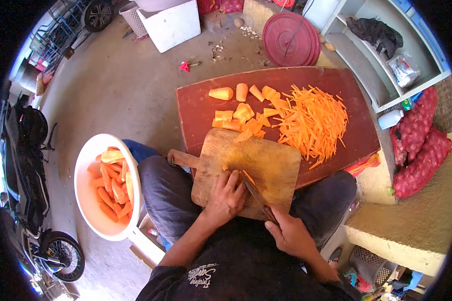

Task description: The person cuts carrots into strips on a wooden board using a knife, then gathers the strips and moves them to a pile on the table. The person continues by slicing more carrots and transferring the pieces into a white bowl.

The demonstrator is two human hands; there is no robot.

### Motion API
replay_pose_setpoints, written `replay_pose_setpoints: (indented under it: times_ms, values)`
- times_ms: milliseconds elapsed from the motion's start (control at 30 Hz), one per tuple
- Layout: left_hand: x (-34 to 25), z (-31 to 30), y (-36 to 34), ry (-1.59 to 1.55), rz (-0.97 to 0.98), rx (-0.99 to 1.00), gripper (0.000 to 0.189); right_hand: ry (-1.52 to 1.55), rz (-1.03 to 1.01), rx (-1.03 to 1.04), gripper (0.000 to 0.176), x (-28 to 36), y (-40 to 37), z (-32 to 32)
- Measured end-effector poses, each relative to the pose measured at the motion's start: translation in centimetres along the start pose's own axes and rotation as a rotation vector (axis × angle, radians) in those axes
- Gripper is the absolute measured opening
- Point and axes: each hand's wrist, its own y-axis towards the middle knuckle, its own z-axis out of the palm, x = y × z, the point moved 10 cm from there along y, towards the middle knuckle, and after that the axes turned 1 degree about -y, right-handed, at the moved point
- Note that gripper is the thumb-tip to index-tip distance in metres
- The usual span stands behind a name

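A wooden cutting board (213, 150) with a handle lies across my lap, its far edge over the red table. My right hand (289, 233) grips the handle of a knife (256, 193), whose blade points up and left across the board. My left hand (225, 198) is beside the blade, fingers bent and pressed down on a carrot piece (225, 167) that they mostly hide. A thin carrot strip (248, 177) sits against the blade. Beyond the board are carrot chunks (243, 111) and a large heap of carrot sticks (314, 123).
The red table (201, 95) stands in front. A white tub (80, 185) of peeled carrots is at my left. Red net sacks of onions (422, 165) lean at the right, below a white shelf (344, 55). Motorcycles (60, 256) stand far left.
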Motion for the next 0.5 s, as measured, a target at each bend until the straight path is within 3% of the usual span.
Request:
replay_pose_setpoints:
  times_ms: [233,333,500]
  values:
    - [0.2,0.4,-0.1,-0.043,-0.001,-0.01,0.044,-0.025,0.071,0.073,0.044,-0.7,1.0,0.6]
    - [0.2,1.5,-0.4,-0.033,0.07,0.014,0.046,-0.056,-0.198,-0.089,0.043,1.5,4.5,0.4]
    - [0.8,0.9,-0.5,-0.048,0.006,-0.001,0.048,0.104,0.015,0.068,0.052,0.1,4.0,0.7]
